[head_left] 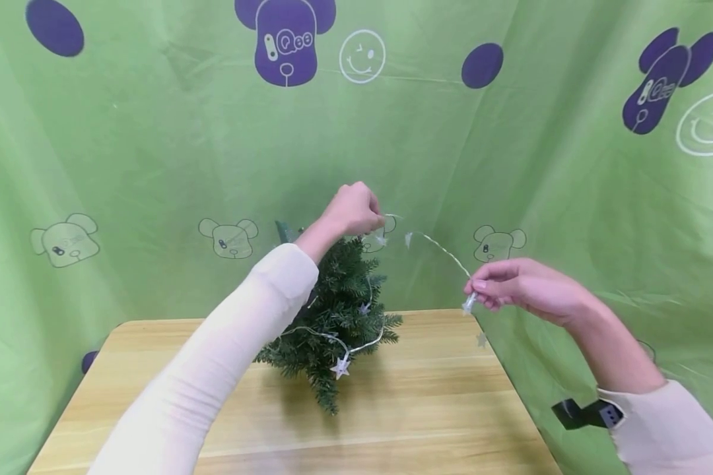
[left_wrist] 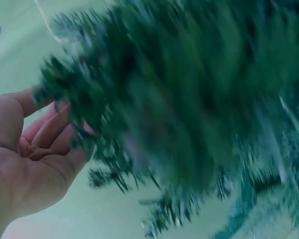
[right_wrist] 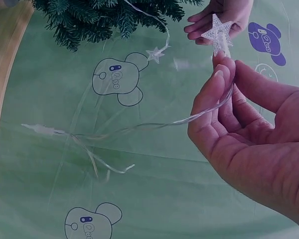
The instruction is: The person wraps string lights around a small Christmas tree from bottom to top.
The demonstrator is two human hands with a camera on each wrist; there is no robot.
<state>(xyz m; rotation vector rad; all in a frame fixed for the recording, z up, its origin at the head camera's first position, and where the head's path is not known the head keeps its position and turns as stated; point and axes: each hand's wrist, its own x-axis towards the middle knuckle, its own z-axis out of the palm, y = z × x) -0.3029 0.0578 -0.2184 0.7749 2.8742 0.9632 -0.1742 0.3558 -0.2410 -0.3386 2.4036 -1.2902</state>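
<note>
A small green artificial Christmas tree (head_left: 347,284) stands on the table, with a clear-wired string of star lights (head_left: 365,344) looped over its branches. At the treetop, my left hand (head_left: 352,208) has curled fingers with the light wire at their tips; branches hide part of that grip in the left wrist view. Out to the right, my right hand (head_left: 525,287) pinches the string beside a clear star (right_wrist: 218,31). Between both hands the wire arcs with small stars on it. Below the right hand, a loose length of wire (right_wrist: 154,125) hangs down.
The wooden table (head_left: 440,396) reaches forward to a green cloth backdrop (head_left: 154,145) printed with bear heads and smiling faces. A black strap (head_left: 585,414) sits at the right sleeve. Another star light (head_left: 340,367) hangs at the tree's front.
</note>
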